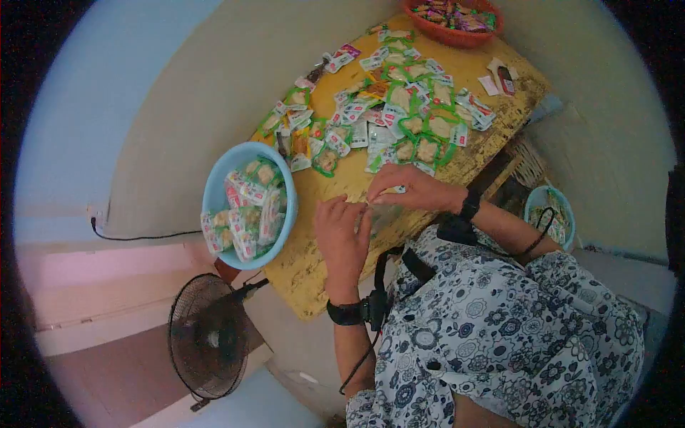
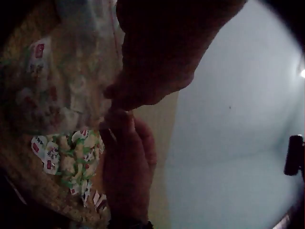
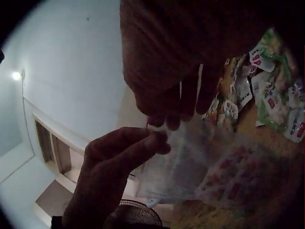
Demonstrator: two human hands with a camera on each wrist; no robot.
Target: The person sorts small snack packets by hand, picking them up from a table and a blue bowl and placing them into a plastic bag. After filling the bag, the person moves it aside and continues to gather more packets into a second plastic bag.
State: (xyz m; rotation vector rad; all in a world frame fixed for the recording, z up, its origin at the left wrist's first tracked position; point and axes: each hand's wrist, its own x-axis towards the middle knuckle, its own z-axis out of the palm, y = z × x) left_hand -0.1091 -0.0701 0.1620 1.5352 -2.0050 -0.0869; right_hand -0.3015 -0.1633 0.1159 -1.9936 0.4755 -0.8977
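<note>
A clear plastic bag (image 3: pixel 178 164) hangs from both hands over the near part of the table, with red and white patterns showing through its lower part. At its top edge, the left hand (image 1: pixel 342 239) pinches the plastic between thumb and fingers. Right beside it, the right hand (image 1: pixel 414 189) pinches the same edge, the two sets of fingertips close together. In the left wrist view the bag (image 2: pixel 62 90) looks blurred and dark. Beyond the hands lie many small food packets (image 1: pixel 403 100) with green and white wrappers.
A blue basin (image 1: pixel 208 189) of filled bags stands at the left edge of the yellow table (image 1: pixel 296 278). At the far end sits a red basket (image 1: pixel 446 36) of purple packets, near a phone (image 1: pixel 506 80). A fan (image 1: pixel 208 335) stands below left, another basin (image 1: pixel 531 207) at right.
</note>
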